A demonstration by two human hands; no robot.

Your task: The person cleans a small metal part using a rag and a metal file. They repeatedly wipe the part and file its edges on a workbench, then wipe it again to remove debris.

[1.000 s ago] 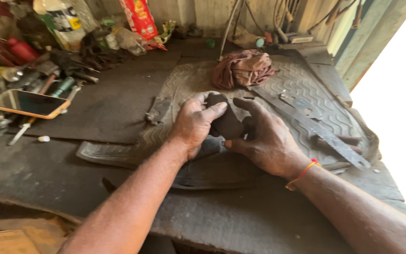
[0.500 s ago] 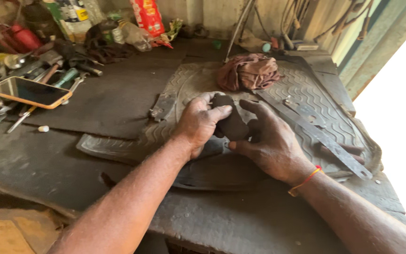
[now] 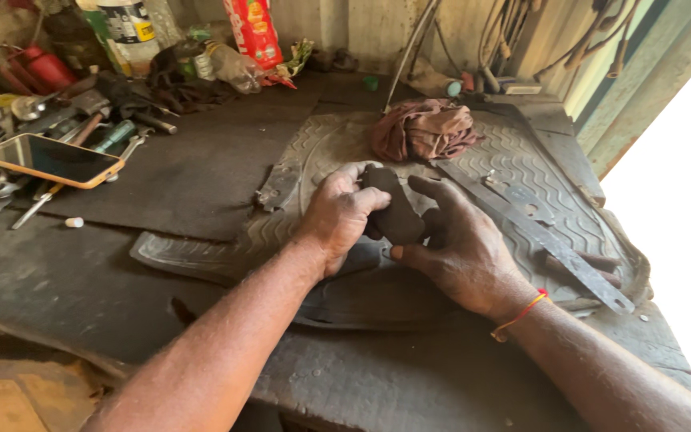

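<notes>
Gripping from both sides, a dark, lumpy block (image 3: pixel 393 210) is held between the two hands over the middle of a ribbed rubber mat (image 3: pixel 521 164). The left hand (image 3: pixel 341 216) is closed on the block's near-left side, fingers curled over its top edge; the right hand (image 3: pixel 461 244) is clamped on the right side, thumb pressed in low and fingers spread over the top. The block sits just above the mat, and whether its underside touches cannot be told. Just beyond the hands, a crumpled reddish-brown rag (image 3: pixel 425 128) is seen lying on the mat, near but apart from the fingertips. To the right, a long flat metal bar (image 3: pixel 537 232) is laid diagonally across the mat, its near end running out toward the bench's right edge, just beside the right hand's knuckles. A red thread band (image 3: pixel 521 312) is worn at the right wrist. Open room is found left of the left hand, where a dark flat sheet (image 3: pixel 177 172) covers the workbench (image 3: pixel 49 280). Further left, a phone in an orange case (image 3: pixel 49 160) is resting on tools (image 3: pixel 97 132), well apart from the hands. Along the back edge, bottles (image 3: pixel 129 32) and a red packet (image 3: pixel 253 32) are crowded against the wall. The bench's right edge drops off into bright daylight.
</notes>
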